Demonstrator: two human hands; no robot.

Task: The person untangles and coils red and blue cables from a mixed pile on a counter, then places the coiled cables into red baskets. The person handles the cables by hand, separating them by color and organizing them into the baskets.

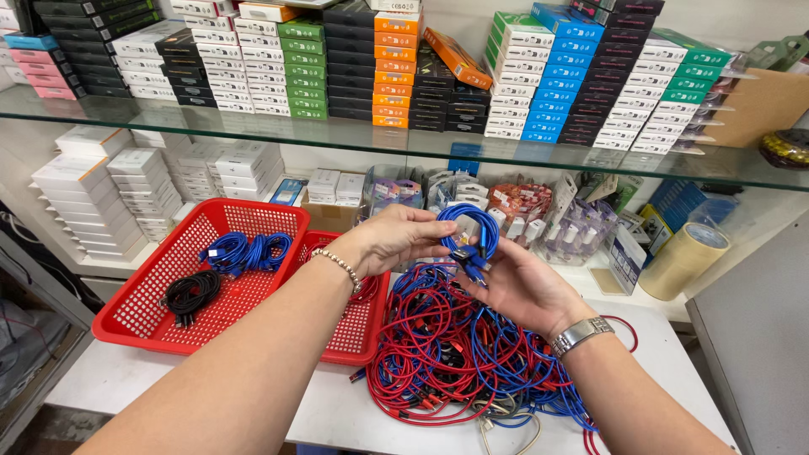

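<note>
My left hand (396, 238) and my right hand (524, 286) together hold a coiled blue cable (472, 229) above the table. The left fingers pinch the coil's top left side, and the right fingers grip its plug ends underneath. A bead bracelet sits on my left wrist, a metal watch on my right. Below the hands lies a tangled heap of red and blue cables (455, 354) on the white table (337, 417).
A red basket (143, 303) at left holds coiled blue cables (246, 250) and a black coil (190, 292). A second red basket (358, 324) stands beside it. A tape roll (684, 259) stands at right. Glass shelves behind carry stacked small boxes.
</note>
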